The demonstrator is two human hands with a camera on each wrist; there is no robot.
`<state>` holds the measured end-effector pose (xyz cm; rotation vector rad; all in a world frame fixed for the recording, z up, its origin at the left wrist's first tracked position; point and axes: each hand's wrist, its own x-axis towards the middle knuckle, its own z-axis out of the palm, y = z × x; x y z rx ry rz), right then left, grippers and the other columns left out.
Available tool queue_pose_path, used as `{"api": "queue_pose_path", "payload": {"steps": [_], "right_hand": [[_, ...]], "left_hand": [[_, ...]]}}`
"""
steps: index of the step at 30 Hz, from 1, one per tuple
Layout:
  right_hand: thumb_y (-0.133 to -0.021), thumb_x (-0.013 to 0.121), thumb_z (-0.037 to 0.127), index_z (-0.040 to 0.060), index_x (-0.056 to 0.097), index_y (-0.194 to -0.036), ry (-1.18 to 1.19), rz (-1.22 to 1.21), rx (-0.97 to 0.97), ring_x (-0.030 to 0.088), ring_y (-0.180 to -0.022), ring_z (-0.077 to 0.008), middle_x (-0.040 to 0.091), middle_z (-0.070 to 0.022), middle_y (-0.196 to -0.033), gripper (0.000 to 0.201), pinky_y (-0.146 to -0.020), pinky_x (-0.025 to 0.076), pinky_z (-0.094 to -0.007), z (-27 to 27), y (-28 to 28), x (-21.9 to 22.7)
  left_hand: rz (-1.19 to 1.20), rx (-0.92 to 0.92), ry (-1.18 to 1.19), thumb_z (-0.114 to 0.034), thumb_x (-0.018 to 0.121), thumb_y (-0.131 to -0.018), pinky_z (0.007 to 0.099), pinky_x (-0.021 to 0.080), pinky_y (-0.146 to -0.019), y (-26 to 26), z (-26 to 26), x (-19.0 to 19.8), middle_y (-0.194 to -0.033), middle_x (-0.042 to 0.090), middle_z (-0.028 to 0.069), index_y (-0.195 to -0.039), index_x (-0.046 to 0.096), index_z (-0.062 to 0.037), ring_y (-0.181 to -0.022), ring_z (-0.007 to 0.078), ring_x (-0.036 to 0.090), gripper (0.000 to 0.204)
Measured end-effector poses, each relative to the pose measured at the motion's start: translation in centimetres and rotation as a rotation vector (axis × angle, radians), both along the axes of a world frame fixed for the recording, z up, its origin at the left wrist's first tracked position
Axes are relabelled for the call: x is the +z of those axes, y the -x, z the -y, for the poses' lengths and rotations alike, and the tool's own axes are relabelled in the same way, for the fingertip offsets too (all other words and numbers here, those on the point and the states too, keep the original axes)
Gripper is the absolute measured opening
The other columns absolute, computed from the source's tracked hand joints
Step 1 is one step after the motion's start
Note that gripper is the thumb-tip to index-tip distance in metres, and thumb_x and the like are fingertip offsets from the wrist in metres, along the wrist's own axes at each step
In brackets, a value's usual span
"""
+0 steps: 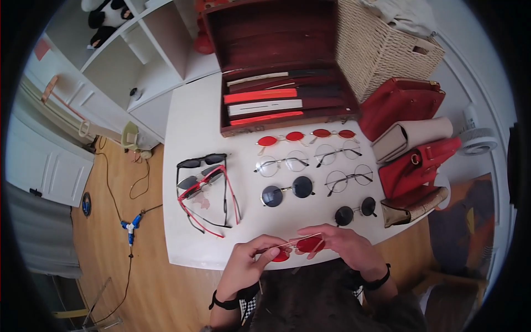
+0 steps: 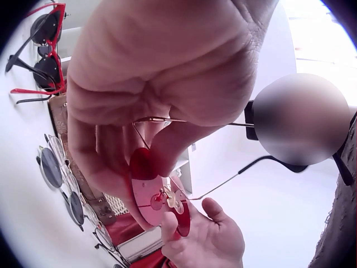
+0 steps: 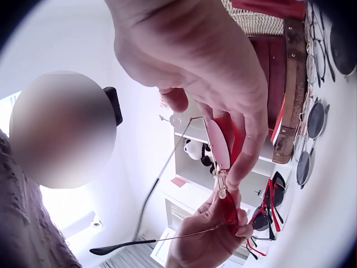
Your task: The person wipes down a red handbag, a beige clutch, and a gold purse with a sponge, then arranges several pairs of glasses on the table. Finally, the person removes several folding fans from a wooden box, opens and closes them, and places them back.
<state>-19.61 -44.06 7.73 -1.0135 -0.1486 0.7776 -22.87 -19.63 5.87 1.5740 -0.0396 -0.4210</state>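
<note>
Low over the table's near edge, a pair of sunglasses [image 1: 311, 245] with red lenses and thin metal arms is held up, its arms unfolded towards the person. My left hand [image 1: 246, 264] pinches it at one lens between thumb and fingers. Straight fingers of my right hand [image 1: 354, 249] lie against the far side of the other lens; in the right wrist view that thumb [image 3: 177, 100] stands apart from it. Beyond the hands lie dark round sunglasses [image 1: 355, 211], another dark round pair [image 1: 271, 196], clear round glasses [image 1: 349, 180] and two smaller red-lensed pairs [image 1: 281, 138].
Black-framed and red-framed sunglasses [image 1: 213, 174] overlap at the table's left. An open dark-red case [image 1: 235, 130] with flat red, white and black items stands at the back. Several handbags [image 1: 401, 108] line the right edge, before a woven basket [image 1: 362, 44]. White shelves [image 1: 160, 50] stand back left.
</note>
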Motion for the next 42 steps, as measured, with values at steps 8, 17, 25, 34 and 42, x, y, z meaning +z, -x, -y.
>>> {"api": "queue_pose_path", "payload": {"steps": [8, 17, 25, 34, 42], "right_hand": [[-0.098, 0.059, 0.016, -0.0006, 0.055, -0.116, 0.355, 0.252, -0.126, 0.068, -0.086, -0.0124, 0.069, -0.0085, -0.096, 0.025, -0.076, 0.055, -0.0264, -1.6, 1.0, -1.3], [-0.102, 0.051, 0.013, -0.0038, 0.056, -0.115, 0.342, 0.249, -0.217, 0.067, -0.08, -0.0142, 0.067, -0.0118, -0.099, 0.022, -0.072, 0.056, -0.0273, -1.9, 0.6, -1.8], [-0.095, 0.064, 0.019, -0.0018, 0.051, -0.131, 0.241, 0.367, -0.093, 0.063, -0.094, -0.0174, 0.06, -0.0111, -0.118, 0.044, -0.085, 0.051, -0.0318, -3.0, 0.7, -0.7], [-0.092, 0.065, 0.016, -0.0003, 0.059, -0.116, 0.512, 0.693, -0.074, 0.066, -0.088, -0.0284, 0.062, -0.0154, -0.111, 0.03, -0.079, 0.053, -0.0349, -4.2, 0.9, -2.3], [-0.083, 0.065, 0.013, 0.0003, 0.061, -0.107, 1.112, 1.081, 0.066, 0.063, -0.08, -0.0304, 0.061, -0.013, -0.084, 0.027, -0.074, 0.052, -0.0402, -3.0, -0.1, -2.3]], "left_hand": [[0.029, 0.006, -0.156, -0.006, 0.054, -0.098, 0.026, 0.055, -0.075, -0.5, 1.2, 0.6, -0.086, 0.074, 0.0093, -0.111, 0.065, 0.0004, -0.078, 0.0138, 0.07, 0.018], [0.092, 0.046, -0.105, -0.016, 0.056, -0.099, 0.0251, 0.052, -0.07, -0.1, 0.6, 0.7, -0.083, 0.072, 0.0123, -0.112, 0.066, -0.0019, -0.072, 0.0127, 0.066, 0.022], [-0.044, 0.107, -0.053, -0.018, 0.047, -0.103, 0.0265, 0.049, -0.066, 1.0, 1.2, -1.5, -0.076, 0.066, 0.0071, -0.11, 0.062, 0.0003, -0.068, 0.012, 0.062, 0.025], [0.187, -0.218, -0.184, -0.01, 0.049, -0.098, 0.0339, 0.051, -0.072, 0.7, 0.8, -1.5, -0.087, 0.068, 0.013, -0.117, 0.058, -0.0022, -0.079, 0.0228, 0.067, 0.022], [0.193, 0.1, -0.53, -0.007, 0.067, -0.086, 0.0354, 0.053, -0.078, 0.3, 0.2, 0.2, -0.108, 0.063, 0.0141, -0.136, 0.051, -0.0095, -0.089, 0.0272, 0.067, 0.052]]}}
